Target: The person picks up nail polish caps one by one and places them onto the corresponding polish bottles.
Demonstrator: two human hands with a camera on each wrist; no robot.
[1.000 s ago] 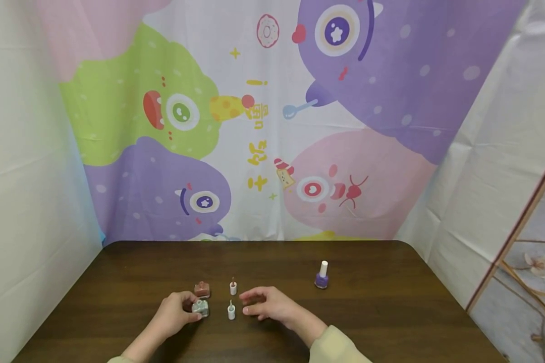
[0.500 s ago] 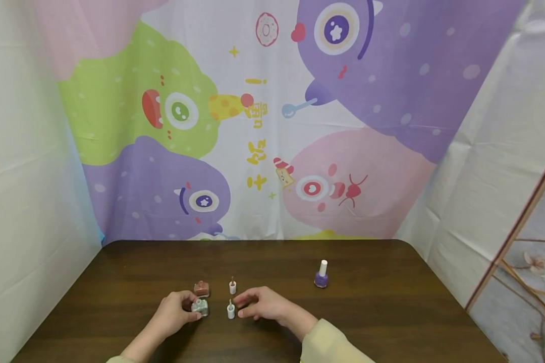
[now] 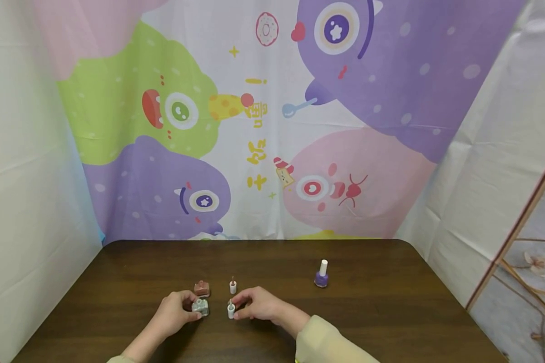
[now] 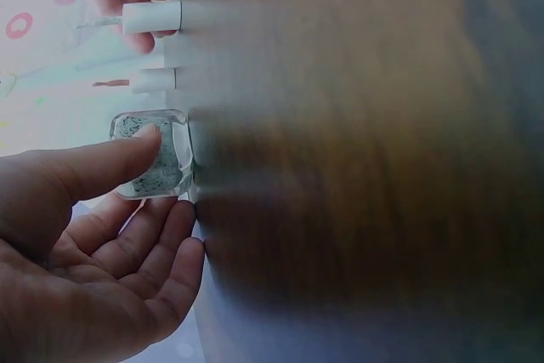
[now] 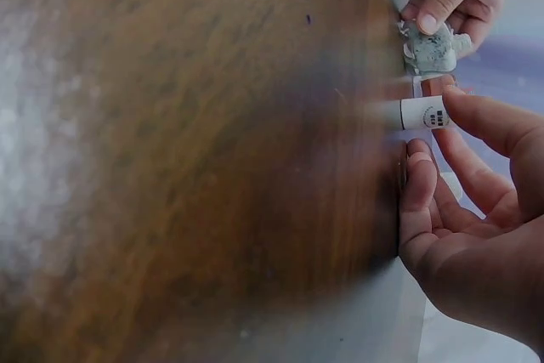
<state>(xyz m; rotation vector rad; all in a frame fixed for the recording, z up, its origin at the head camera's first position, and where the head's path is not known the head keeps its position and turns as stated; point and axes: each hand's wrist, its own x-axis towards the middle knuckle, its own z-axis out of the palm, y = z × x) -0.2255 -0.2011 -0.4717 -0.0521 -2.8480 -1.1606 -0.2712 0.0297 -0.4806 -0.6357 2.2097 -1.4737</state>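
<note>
My left hand [image 3: 174, 315] grips a small open bottle of grey-green glitter nail polish [image 4: 153, 152] that stands on the table, its thumb pressed on the front. To the right, a white brush cap [image 5: 422, 113] stands with its brush up. My right hand [image 3: 259, 304] has its thumb and index finger around this cap and seems to pinch it. Behind the glitter bottle stands an open brown-pink polish bottle [image 3: 202, 289]. Its white cap [image 3: 233, 288], also brush up, stands to its right.
A capped purple nail polish bottle [image 3: 321, 278] stands farther right on the dark wooden table [image 3: 372, 297]. Behind the table hangs a curtain [image 3: 272, 217] with cartoon monsters, and pale cloth hangs at both sides.
My right hand has moved left to the nearer white cap, its thumb and index finger coming around it. The left hand and the glitter polish bottle have stayed in place.
</note>
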